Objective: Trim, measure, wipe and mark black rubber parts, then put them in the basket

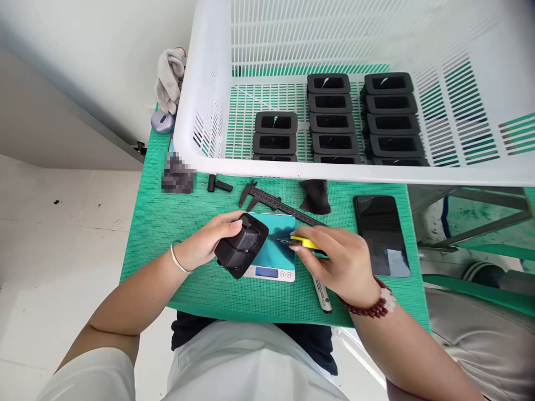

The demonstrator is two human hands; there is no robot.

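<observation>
Just below centre frame, the left hand [204, 240] grips a black plastic housing [241, 245] tilted above the small scale [271, 262], exposing its edge to the yellow-handled blade [301, 241] pinched in the right hand [340, 262], likely for trimming.

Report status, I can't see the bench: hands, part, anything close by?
Left hand grips black part over scale. Right hand holds yellow knife at it. Caliper, marker nearby.
</observation>
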